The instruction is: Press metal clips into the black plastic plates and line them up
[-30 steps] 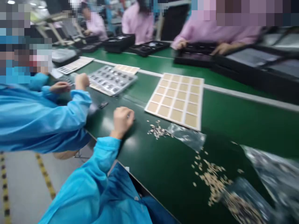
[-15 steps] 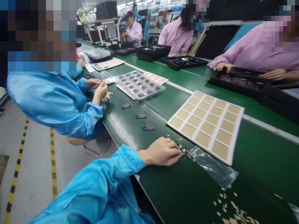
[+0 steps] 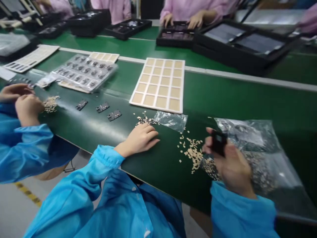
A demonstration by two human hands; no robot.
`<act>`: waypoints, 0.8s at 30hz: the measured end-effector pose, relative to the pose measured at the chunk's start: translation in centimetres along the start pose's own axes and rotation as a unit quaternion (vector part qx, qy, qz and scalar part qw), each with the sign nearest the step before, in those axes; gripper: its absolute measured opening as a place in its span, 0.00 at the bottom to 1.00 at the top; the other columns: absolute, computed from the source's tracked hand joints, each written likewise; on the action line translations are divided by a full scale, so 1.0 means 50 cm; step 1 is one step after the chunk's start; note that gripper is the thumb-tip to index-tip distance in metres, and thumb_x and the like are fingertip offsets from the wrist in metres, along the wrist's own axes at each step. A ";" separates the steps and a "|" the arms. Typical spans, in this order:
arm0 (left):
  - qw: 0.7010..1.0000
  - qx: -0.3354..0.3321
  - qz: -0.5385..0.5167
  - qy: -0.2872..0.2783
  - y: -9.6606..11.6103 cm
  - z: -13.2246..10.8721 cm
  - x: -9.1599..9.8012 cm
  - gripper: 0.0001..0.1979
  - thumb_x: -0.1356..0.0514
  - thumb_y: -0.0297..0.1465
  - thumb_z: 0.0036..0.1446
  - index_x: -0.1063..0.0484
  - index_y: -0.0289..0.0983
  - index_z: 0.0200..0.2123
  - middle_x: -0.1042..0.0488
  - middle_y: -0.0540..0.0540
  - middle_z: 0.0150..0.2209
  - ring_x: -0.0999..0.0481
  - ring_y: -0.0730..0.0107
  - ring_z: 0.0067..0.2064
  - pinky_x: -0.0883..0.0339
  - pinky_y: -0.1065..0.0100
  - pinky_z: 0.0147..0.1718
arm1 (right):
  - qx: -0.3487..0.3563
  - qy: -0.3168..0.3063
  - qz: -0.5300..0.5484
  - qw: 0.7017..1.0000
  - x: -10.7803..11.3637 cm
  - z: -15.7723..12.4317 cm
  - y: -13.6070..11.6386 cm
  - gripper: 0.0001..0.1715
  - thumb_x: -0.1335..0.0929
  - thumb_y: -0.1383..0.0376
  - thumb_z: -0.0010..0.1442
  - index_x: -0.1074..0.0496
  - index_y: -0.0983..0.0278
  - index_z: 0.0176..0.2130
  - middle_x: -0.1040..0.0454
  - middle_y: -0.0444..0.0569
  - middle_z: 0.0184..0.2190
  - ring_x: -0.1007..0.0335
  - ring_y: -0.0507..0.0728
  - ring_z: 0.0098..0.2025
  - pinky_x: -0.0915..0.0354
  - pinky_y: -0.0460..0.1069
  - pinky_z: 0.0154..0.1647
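My left hand (image 3: 140, 138) lies on the green belt (image 3: 223, 99), fingers loosely curled beside a small heap of tiny pale parts (image 3: 145, 121). Whether anything is pinched in it is hidden. My right hand (image 3: 229, 162) is closed around a small black part (image 3: 219, 142), held above a clear plastic bag (image 3: 257, 148) full of small parts. More pale parts (image 3: 192, 152) are scattered between my hands. A beige sheet of square pads (image 3: 159, 84) lies beyond my left hand, with a small empty clear bag (image 3: 170, 119) at its near edge.
Three black metal pieces (image 3: 102, 107) lie in a row to the left. A co-worker's hands (image 3: 23, 102) in blue sleeves work at another pile of parts (image 3: 51, 104). A clear blister tray (image 3: 85, 71) and black trays (image 3: 175, 34) stand further back, where people in pink sit.
The view swung right and down. My left hand drew back slightly from the small heap. My right hand came into view holding the black part over the bag.
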State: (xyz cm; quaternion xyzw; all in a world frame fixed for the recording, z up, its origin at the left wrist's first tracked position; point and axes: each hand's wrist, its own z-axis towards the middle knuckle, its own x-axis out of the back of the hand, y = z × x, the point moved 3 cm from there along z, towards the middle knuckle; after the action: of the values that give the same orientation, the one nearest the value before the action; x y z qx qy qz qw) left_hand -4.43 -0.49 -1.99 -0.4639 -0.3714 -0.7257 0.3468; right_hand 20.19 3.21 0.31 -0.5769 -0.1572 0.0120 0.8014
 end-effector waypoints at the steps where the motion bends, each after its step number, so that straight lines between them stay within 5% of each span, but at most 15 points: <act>1: 1.000 -0.012 0.005 -0.015 0.008 0.010 -0.005 0.17 0.52 0.38 0.67 0.27 0.34 0.41 0.25 0.41 0.39 0.29 0.64 0.41 0.37 0.63 0.40 | -0.029 0.012 0.035 0.999 0.003 -0.004 0.010 0.20 0.39 0.50 0.66 0.26 0.58 0.46 0.27 0.50 0.32 0.30 0.54 0.28 0.31 0.49 0.27; 8: 0.988 -0.085 0.072 -0.108 0.077 0.095 -0.027 0.11 0.46 0.36 0.64 0.29 0.35 0.35 0.27 0.43 0.37 0.29 0.62 0.40 0.41 0.64 0.35 | -0.154 0.044 0.211 0.964 -0.008 0.006 0.045 0.21 0.38 0.50 0.60 0.29 0.58 0.46 0.25 0.47 0.32 0.27 0.56 0.25 0.29 0.53 0.25; 16: 0.982 0.074 0.141 -0.104 -0.052 0.053 0.036 0.11 0.44 0.35 0.63 0.27 0.34 0.42 0.26 0.40 0.41 0.30 0.59 0.42 0.37 0.62 0.38 | -0.182 0.009 0.244 0.953 -0.003 -0.002 0.046 0.29 0.36 0.41 0.59 0.32 0.58 0.49 0.27 0.44 0.30 0.28 0.53 0.22 0.28 0.50 0.24; 24: 0.975 0.073 0.171 -0.124 -0.052 0.068 0.029 0.13 0.48 0.33 0.64 0.25 0.34 0.36 0.27 0.39 0.39 0.30 0.57 0.42 0.40 0.61 0.35 | -0.133 0.008 0.181 0.974 -0.011 0.000 0.045 0.22 0.35 0.46 0.61 0.33 0.59 0.45 0.28 0.44 0.31 0.31 0.51 0.22 0.32 0.47 0.23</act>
State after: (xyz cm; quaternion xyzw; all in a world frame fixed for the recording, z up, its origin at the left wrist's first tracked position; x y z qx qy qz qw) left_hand -5.70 3.44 -0.21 -0.5803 -0.3787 -0.5633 0.4501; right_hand 20.04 3.85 -1.90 -0.6970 -0.0434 0.1312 0.7036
